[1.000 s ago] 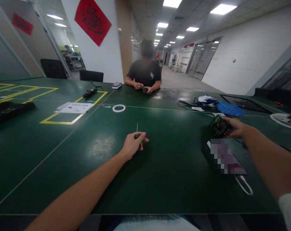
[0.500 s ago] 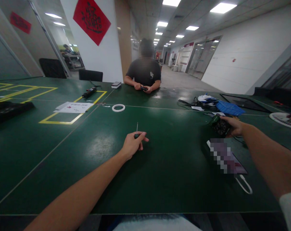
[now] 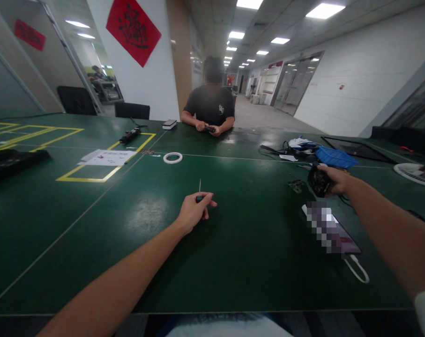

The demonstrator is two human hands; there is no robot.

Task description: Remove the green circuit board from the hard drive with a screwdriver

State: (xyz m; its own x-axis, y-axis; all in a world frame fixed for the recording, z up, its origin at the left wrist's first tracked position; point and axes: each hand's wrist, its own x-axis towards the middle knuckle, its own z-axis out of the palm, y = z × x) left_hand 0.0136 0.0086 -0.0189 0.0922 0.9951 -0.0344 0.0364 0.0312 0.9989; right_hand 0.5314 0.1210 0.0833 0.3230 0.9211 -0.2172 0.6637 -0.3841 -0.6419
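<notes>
My left hand (image 3: 197, 209) rests on the green table (image 3: 254, 262) with its fingers closed round a small screwdriver (image 3: 199, 198). The thin metal shaft points up and away from me; most of the handle is hidden in the palm. Over on the right, my right hand (image 3: 335, 181) grips a black boxy device (image 3: 318, 181) from its right side, held tilted. Its exact kind is unclear. Just left of it lie several small dark pieces (image 3: 296, 186), too small to name. A phone (image 3: 333, 229) with a blurred screen lies nearer to me.
A white cable (image 3: 357, 270) leaves the phone. A blue basket (image 3: 335, 157) stands behind my right hand, beside cables and scraps. A roll of tape (image 3: 173, 157) and a paper sheet (image 3: 108, 157) lie further left. Across the table a person (image 3: 208, 105) handles a small dark object.
My right hand has shifted slightly left and turned the black device more upright. The small dark pieces beside it now show on the table. My left hand stays put with the screwdriver.
</notes>
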